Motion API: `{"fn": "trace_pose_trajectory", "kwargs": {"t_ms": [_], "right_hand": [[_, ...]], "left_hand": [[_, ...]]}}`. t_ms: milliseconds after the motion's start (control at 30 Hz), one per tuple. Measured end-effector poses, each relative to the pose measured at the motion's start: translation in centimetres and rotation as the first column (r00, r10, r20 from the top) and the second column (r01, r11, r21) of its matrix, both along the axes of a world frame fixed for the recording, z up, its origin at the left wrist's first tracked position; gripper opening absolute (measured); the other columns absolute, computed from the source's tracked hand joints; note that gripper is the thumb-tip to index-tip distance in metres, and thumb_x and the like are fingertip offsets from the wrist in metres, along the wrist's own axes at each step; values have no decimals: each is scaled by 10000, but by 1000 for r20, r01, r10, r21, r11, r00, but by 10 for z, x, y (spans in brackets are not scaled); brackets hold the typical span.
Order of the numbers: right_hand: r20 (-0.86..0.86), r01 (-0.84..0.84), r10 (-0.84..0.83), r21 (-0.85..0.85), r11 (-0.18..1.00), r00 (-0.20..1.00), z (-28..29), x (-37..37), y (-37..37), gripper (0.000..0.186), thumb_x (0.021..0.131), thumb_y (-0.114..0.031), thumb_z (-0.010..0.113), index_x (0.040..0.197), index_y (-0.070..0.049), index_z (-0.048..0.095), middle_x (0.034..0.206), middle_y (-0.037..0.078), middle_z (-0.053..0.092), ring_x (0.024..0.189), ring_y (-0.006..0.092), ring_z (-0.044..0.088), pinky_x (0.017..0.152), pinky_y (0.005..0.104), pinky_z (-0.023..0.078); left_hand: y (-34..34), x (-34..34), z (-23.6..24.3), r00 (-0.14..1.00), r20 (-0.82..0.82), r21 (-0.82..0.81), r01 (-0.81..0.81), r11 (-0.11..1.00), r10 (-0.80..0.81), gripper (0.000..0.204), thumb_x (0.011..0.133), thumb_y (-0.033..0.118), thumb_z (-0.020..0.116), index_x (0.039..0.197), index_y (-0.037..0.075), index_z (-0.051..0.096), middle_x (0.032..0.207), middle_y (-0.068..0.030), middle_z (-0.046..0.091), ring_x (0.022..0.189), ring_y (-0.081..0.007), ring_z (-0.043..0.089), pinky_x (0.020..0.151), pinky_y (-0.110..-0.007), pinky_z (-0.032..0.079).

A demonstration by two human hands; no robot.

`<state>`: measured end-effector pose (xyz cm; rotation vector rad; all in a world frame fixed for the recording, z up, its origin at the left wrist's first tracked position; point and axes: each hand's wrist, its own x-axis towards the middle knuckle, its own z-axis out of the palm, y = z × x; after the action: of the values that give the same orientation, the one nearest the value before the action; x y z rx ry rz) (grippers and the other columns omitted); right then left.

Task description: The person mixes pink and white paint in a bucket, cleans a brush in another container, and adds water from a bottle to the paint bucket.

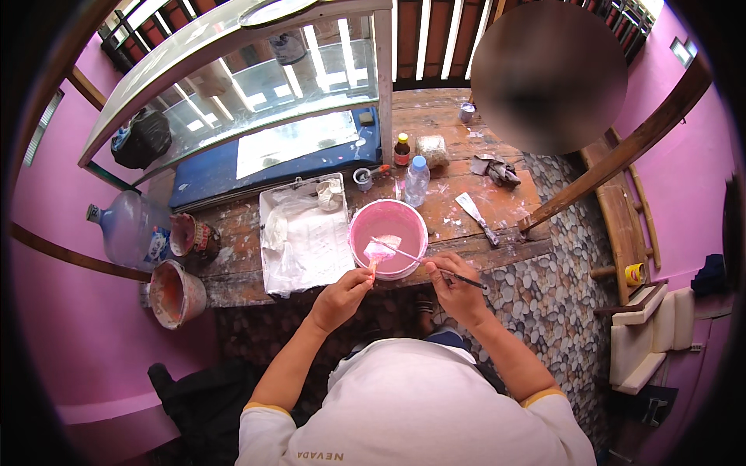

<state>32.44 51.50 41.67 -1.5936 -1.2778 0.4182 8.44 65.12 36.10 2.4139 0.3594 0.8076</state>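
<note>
My left hand (342,299) is closed on the orange handle of a flat-headed tool (378,252), its wide head smeared with pink; whether it is a brush or a scraper I cannot make out. My right hand (454,289) pinches a slim stick (410,255), dark at the hand end and pale pink toward the tip, possibly a thin paintbrush. Its tip meets the tool's head. Both tools are over a pink bucket (425,235) with pinkish liquid inside, at the table's near edge. Left of the bucket lies a white-smeared tray (311,260) with crumpled plastic in it.
On the wooden table (513,203) stand a clear bottle (417,185), a small brown bottle (402,151) and a grey cup (362,179). A white-smeared flat tool (475,217) lies right. A glass case (233,93) stands behind; a water jug (132,229) and stained bucket (177,293) are left.
</note>
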Motion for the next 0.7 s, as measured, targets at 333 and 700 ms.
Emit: {"fn": "trace_pose_trajectory", "kwargs": {"t_ms": [333, 700], "right_hand": [[-17, 54, -54, -19, 998, 998, -11, 13, 6, 142, 1011, -123, 683, 1048, 8, 720, 996, 149, 712, 860, 281, 733, 740, 349, 579], [82, 95, -95, 8, 995, 992, -17, 20, 8, 145, 1004, -128, 693, 1024, 13, 718, 960, 154, 699, 812, 294, 724, 706, 356, 571]], "left_hand": [[-9, 1, -1, 993, 62, 99, -106, 989, 100, 172, 874, -79, 713, 1030, -38, 655, 1045, -143, 700, 945, -272, 725, 749, -327, 628], [-12, -2, -6, 980, 64, 76, -194, 978, 189, 214, 863, -61, 761, 1027, 3, 639, 1055, -137, 704, 941, -295, 734, 734, -345, 621]]}}
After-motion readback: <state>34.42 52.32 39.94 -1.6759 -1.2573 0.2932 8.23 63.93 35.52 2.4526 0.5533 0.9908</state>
